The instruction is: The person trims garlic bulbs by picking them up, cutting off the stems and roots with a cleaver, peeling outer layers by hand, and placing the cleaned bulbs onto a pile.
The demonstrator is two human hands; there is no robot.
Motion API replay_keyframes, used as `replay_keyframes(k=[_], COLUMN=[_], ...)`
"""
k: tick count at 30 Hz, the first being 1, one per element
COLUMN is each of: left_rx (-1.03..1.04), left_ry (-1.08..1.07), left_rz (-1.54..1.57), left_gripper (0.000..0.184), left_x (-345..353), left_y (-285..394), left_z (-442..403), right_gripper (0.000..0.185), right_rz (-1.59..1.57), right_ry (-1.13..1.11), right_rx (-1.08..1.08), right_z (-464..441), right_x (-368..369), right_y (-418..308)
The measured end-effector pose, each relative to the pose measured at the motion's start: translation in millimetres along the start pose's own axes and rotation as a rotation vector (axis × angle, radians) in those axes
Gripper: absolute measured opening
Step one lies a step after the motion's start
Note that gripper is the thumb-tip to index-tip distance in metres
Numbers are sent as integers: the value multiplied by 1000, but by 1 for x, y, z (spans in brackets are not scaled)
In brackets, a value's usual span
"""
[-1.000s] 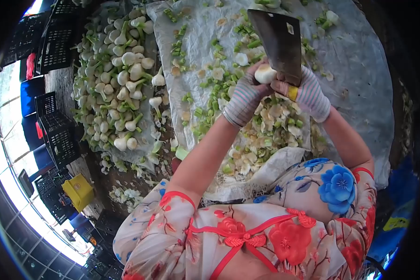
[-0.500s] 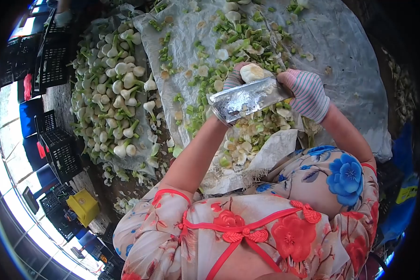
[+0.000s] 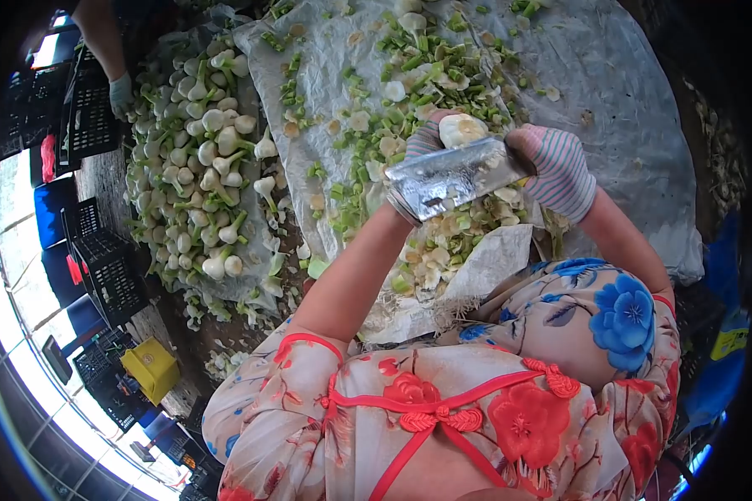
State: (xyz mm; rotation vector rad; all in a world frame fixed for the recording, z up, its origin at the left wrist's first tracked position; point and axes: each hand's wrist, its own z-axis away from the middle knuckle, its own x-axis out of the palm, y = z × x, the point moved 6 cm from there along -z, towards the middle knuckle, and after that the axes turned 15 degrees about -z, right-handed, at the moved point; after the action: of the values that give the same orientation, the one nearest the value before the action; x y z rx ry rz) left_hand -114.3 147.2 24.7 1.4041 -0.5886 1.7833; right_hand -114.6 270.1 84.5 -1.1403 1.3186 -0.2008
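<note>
My left hand (image 3: 424,144), in a striped fingerless-looking glove, is closed round a peeled-looking white garlic bulb (image 3: 462,130). The cleaver blade hides much of that hand. My right hand (image 3: 560,174), in a pink-and-grey striped glove, grips a wide cleaver (image 3: 453,177) by its handle end. The wet metal blade lies across in front of the bulb, its upper edge close against it. Below both hands are heaped cut green stems and garlic skins (image 3: 443,250) on a pale plastic sheet (image 3: 618,108).
A big pile of garlic bulbs with green stems (image 3: 196,150) lies at left. Black crates (image 3: 109,275) and a yellow container (image 3: 150,370) stand along the left side. Another person's gloved hand (image 3: 121,93) is beside the pile at upper left.
The other person's arm has reached down into view beside the garlic pile. My hands, the bulb and the cleaver have shifted only slightly, with the grips unchanged.
</note>
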Motion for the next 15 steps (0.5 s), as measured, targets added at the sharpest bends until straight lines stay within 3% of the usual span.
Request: replay_keyframes(k=[5, 7, 8, 9, 11, 13, 15], left_rx=[78, 681, 651, 646, 528, 581, 301], left_ry=[80, 328, 325, 329, 266, 248, -33], left_rz=[-100, -1641, -1746, -1744, -1262, -1392, -430], left_gripper=[22, 31, 44, 44, 42, 39, 34], left_x=[-9, 9, 7, 5, -4, -7, -30], left_y=[-2, 20, 20, 19, 16, 17, 5], left_z=[7, 22, 20, 21, 20, 21, 6], right_gripper=[29, 28, 28, 29, 29, 30, 25], right_rz=[-55, -59, -38, -22, -35, -43, -104], right_ry=[39, 52, 59, 68, 70, 70, 97], right_rx=[10, 42, 37, 34, 28, 9, 26], right_z=[-2, 0, 1, 2, 4, 4, 7], right_x=[5, 4, 4, 5, 3, 3, 8], right_y=[13, 22, 22, 22, 18, 16, 27])
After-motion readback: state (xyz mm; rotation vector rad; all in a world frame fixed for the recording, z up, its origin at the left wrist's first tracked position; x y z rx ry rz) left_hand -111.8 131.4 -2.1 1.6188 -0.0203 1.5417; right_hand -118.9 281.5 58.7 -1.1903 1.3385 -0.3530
